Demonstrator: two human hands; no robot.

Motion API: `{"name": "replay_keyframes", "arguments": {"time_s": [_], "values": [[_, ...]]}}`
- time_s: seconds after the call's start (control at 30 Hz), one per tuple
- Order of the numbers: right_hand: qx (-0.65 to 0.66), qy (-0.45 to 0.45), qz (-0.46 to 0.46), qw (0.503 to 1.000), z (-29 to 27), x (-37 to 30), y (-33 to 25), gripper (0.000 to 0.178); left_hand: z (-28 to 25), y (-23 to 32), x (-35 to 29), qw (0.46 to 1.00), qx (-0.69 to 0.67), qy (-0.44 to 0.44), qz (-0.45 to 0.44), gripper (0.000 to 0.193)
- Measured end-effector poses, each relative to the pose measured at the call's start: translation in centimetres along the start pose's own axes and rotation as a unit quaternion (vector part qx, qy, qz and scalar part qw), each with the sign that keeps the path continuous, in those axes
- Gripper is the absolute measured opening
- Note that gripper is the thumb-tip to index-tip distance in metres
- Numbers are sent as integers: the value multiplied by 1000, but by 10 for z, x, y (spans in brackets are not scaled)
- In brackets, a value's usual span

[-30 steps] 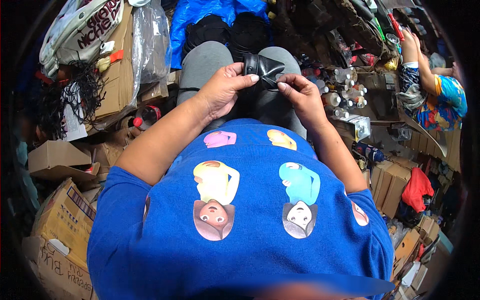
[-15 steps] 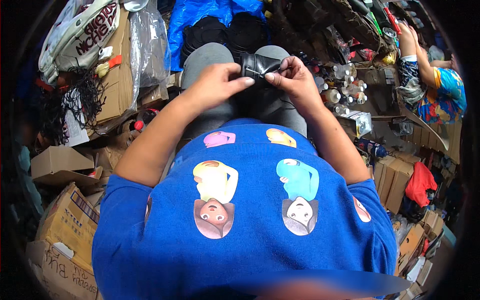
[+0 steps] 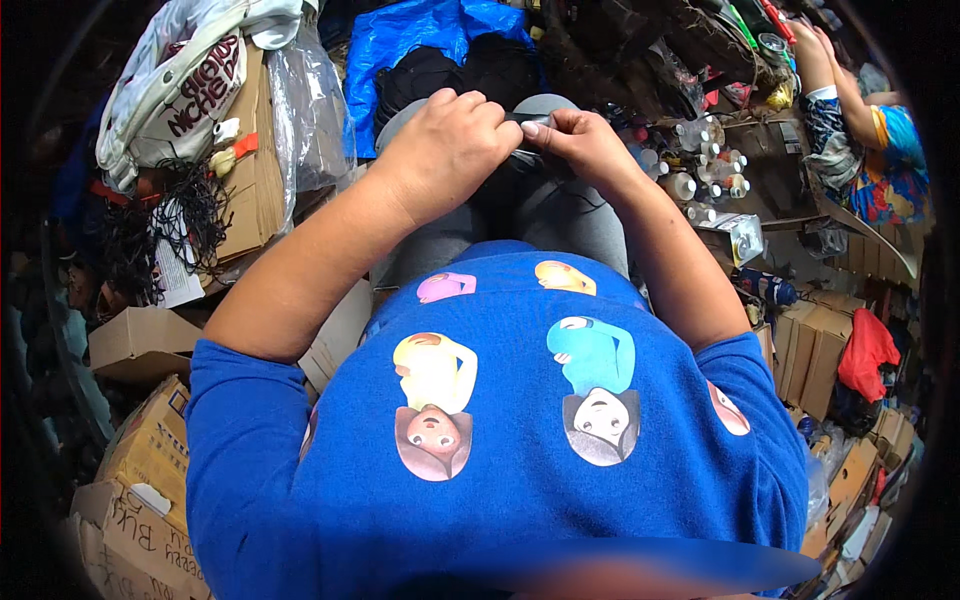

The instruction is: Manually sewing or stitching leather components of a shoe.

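Note:
Above my knees, both hands work close together on a black leathery piece (image 3: 528, 152), most of which is hidden behind my fingers. My left hand (image 3: 452, 142) is closed, its back turned up, with curled fingers over the piece. My right hand (image 3: 582, 145) pinches the piece between thumb and forefinger, its thumb tip almost touching the left knuckles. Beyond my knees, several black, flat, rounded pieces (image 3: 425, 78) lie heaped on a blue plastic sheet (image 3: 362, 85).
Several small capped bottles (image 3: 712, 165) stand to the right, near a cardboard piece (image 3: 775, 175). Another person in a colourful shirt (image 3: 893, 180) is at far right. On the left are a white bag (image 3: 185, 105), tangled black cords (image 3: 195, 215) and cardboard boxes (image 3: 145, 345).
My left hand has moved from the piece's left side over it, and its spread fingers have closed. The piece, plainly visible before, is now mostly covered. My right hand still pinches it.

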State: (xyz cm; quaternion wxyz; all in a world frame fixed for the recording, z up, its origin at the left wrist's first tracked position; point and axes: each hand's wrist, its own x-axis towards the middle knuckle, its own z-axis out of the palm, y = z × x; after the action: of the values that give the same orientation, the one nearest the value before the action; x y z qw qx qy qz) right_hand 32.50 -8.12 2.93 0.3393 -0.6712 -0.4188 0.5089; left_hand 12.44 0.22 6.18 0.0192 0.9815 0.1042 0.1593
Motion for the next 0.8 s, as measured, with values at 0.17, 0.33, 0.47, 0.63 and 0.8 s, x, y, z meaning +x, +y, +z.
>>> {"name": "replay_keyframes", "arguments": {"time_s": [0.17,0.33,0.47,0.63,0.8], "values": [[4,-26,-55,998,0,6,7,32,-10,-16,-18,999,18,-37,31,9],[21,58,-2,998,-20,13,22,33,-64,-52,-44,979,71,-162,-97,11],[-132,-17,-22,991,-12,14,23,48,-76,-37,-33,986,-89,53,-130,13],[-59,-55,-1,997,0,8,11,52,-58,10,-2,994,63,-83,-9,9],[-200,-22,-41,979,11,0,2,48,-50,23,7,967,108,-229,-19,8]]}}
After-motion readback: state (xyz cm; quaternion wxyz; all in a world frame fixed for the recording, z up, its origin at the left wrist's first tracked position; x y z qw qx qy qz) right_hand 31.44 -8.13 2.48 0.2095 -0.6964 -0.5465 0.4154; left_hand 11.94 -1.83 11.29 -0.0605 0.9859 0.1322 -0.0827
